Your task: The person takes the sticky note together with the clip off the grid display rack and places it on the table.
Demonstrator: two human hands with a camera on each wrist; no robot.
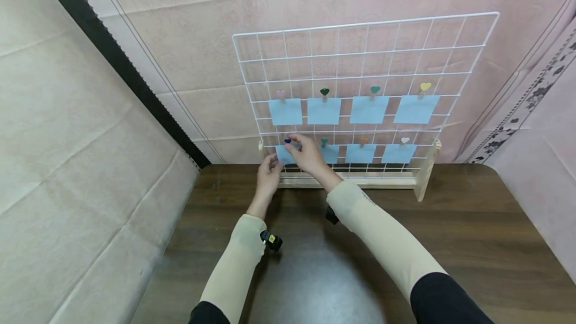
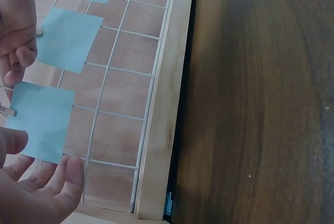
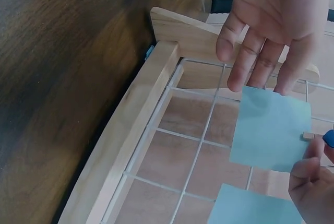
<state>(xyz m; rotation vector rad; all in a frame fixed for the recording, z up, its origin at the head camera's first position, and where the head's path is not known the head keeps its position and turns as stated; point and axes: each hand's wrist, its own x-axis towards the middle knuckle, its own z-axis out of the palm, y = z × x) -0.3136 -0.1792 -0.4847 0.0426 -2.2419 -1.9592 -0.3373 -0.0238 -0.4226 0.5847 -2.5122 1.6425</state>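
Low on a white wire grid, at its left end, hangs a light blue square note under a small wooden clothespin with a dark blue heart. My left hand holds the note's left edge, its thumb over the front and fingers behind the paper. From the right, my right hand pinches the blue-heart clothespin between thumb and fingertips. In the right wrist view the clothespin's jaws lie over the note's top edge. The neighbouring note is partly covered by the right hand in the head view.
More blue notes hang along two rows of the grid under heart-topped clothespins, one heart yellow. The grid stands in a wooden base with side feet at the back of a brown wooden table. Pale cloth walls surround it.
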